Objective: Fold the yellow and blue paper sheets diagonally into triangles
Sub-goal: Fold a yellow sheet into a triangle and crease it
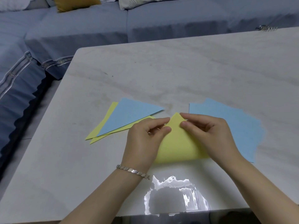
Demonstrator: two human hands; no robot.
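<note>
A yellow paper sheet (177, 146) lies doubled over in front of me, its near edge a rounded bend and its corners meeting at a far tip. My left hand (144, 143) pinches the tip's left side. My right hand (208, 135) pinches its right side. Part of the sheet is hidden under both hands. To the left lies a folded blue triangle (127, 115) on top of folded yellow triangles (103, 130). On the right lie flat blue sheets (239, 126), partly under my right hand.
The papers rest on a pale marble-look table (161, 75) whose left edge runs diagonally. A blue-grey sofa (80, 26) with a yellow cushion (74, 4) wraps around the far and left sides. A small metal object (265, 28) sits at the far right table edge.
</note>
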